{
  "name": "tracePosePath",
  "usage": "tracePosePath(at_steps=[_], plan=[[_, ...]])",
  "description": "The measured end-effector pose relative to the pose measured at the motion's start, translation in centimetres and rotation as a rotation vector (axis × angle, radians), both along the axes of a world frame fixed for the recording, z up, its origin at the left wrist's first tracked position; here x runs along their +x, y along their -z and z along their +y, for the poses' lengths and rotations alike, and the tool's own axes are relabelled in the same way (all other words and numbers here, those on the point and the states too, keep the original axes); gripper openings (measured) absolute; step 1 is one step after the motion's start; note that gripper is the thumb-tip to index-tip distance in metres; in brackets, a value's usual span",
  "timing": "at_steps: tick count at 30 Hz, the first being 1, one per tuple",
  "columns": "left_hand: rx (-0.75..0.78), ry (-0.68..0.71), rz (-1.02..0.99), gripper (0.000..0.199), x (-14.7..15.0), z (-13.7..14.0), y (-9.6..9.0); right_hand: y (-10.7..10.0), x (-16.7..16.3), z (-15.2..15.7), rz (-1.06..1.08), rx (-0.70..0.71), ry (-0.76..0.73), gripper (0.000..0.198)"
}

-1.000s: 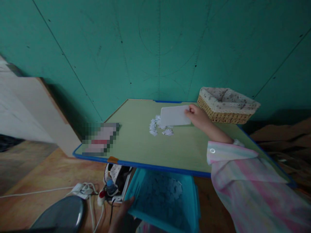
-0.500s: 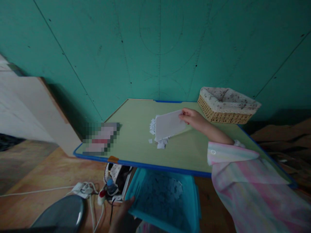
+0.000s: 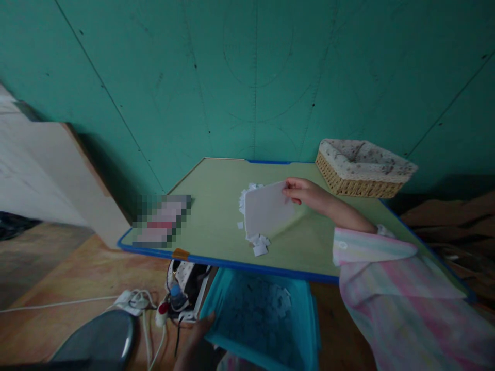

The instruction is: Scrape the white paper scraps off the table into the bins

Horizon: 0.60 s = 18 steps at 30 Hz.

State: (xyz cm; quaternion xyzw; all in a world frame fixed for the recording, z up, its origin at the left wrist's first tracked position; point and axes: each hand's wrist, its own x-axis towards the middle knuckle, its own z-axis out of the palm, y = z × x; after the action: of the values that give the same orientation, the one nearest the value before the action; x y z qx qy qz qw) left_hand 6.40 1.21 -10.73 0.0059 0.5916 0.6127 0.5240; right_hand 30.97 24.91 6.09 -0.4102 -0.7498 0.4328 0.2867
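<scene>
My right hand (image 3: 304,195) pinches the right end of a stiff white card (image 3: 266,210) with rounded corners, held tilted over the table. Small white paper scraps (image 3: 260,246) lie along the card's left side and under its lower edge; the card hides part of the pile. Below the table's front edge, a blue plastic bin (image 3: 308,309) holds many similar scraps. At the bin's left rim is my left hand (image 3: 195,337), its thumb over the edge and its other fingers hidden.
The pale green table (image 3: 209,216) has a blue front edge. A cloth-lined wicker basket (image 3: 363,175) stands at the back right, and a blurred-out flat item (image 3: 162,221) at the left. Cables, a power strip (image 3: 129,303) and a dark round stool (image 3: 96,337) are at lower left.
The card in my right hand has moved slightly left and toward me, and the scraps at its lower edge have shifted nearer the table's front. My left hand stays at the bin.
</scene>
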Motion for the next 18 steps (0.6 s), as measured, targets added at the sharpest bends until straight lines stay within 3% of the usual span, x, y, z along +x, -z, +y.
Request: tracePosePath(at_steps=[4, 11, 14, 18], plan=[[-0.101, 0.009, 0.035, 0.029, 0.3, 0.2, 0.2, 0.3, 0.1, 0.4, 0.046, 0.032, 0.126, 0.009], [-0.126, 0.003, -0.057, 0.045, 0.6, 0.2, 0.6, 0.6, 0.4, 0.7, 0.131, -0.020, 0.096, 0.013], [-0.065, -0.010, -0.021, 0.045, 0.3, 0.3, 0.6, 0.2, 0.5, 0.4, 0.209, -0.098, 0.102, 0.012], [-0.035, -0.018, -0.047, 0.038, -0.2, 0.4, 1.4, 0.1, 0.3, -0.1, 0.120, -0.262, 0.027, 0.007]])
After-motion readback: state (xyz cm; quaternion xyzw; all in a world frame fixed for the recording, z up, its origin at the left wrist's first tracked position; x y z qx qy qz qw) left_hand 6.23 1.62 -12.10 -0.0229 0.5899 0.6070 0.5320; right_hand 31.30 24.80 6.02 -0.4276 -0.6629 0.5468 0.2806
